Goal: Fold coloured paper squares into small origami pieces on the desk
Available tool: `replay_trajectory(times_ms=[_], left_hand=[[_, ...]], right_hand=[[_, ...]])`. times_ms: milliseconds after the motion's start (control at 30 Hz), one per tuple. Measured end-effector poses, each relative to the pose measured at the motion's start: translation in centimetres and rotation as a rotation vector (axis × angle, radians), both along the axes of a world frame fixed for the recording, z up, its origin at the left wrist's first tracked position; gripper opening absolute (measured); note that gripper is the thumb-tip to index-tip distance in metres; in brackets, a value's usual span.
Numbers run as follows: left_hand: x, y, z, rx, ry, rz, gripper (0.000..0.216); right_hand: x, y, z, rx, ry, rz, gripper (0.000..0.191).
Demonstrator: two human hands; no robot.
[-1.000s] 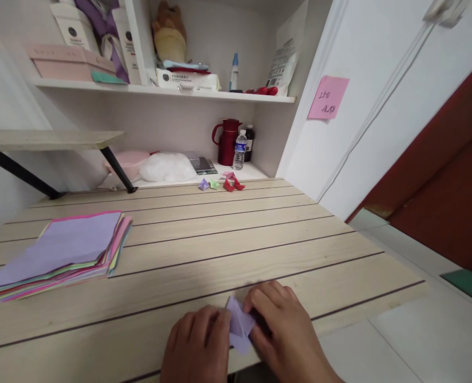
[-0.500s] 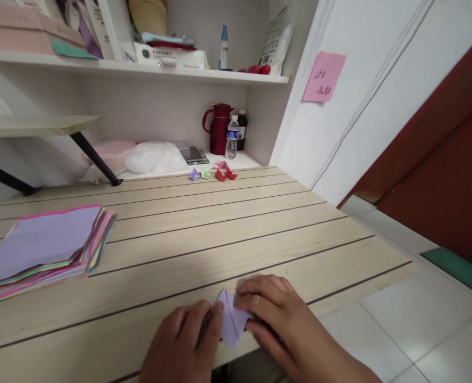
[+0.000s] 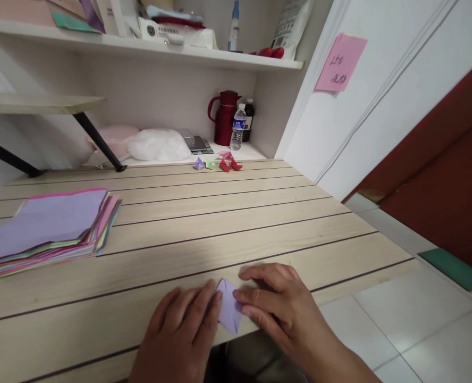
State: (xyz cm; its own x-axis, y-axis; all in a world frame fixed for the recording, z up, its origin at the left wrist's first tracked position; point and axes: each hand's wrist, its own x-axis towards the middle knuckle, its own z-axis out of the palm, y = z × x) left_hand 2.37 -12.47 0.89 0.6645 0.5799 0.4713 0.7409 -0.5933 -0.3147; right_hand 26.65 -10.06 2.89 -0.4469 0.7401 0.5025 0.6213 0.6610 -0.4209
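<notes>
A small folded lilac paper (image 3: 228, 308) lies at the near edge of the wooden table (image 3: 204, 229). My left hand (image 3: 180, 332) presses its left side with the fingertips together on the fold. My right hand (image 3: 276, 306) pins the paper's right side with bent fingers. Both hands rest on the tabletop around the piece, and part of the paper is hidden under the fingers.
A stack of coloured paper sheets (image 3: 44, 229) lies at the left. Several small folded paper pieces (image 3: 218, 164) sit at the table's far edge. Behind them stand a red jug (image 3: 224, 118) and a water bottle (image 3: 238, 127). A pink sticky note (image 3: 340, 63) hangs on the wall.
The lilac paper now lies flatter on the table under both hands. The camera view has shifted slightly; the hands stay at the near edge.
</notes>
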Motion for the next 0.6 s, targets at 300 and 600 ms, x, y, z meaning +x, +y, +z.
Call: replay_trajectory(times_ms=[300,600], left_hand=[[2.7,-1.5,-1.2,0.102,-0.341,0.018,0.036],[2.0,-1.8,-3.5,0.109,-0.217,0.037,0.044]], right_hand=[[-0.8,-0.2,-0.2,0.067,-0.015,-0.049,0.012],[-0.1,-0.2,-0.4,0.043,-0.054,0.040,0.026]])
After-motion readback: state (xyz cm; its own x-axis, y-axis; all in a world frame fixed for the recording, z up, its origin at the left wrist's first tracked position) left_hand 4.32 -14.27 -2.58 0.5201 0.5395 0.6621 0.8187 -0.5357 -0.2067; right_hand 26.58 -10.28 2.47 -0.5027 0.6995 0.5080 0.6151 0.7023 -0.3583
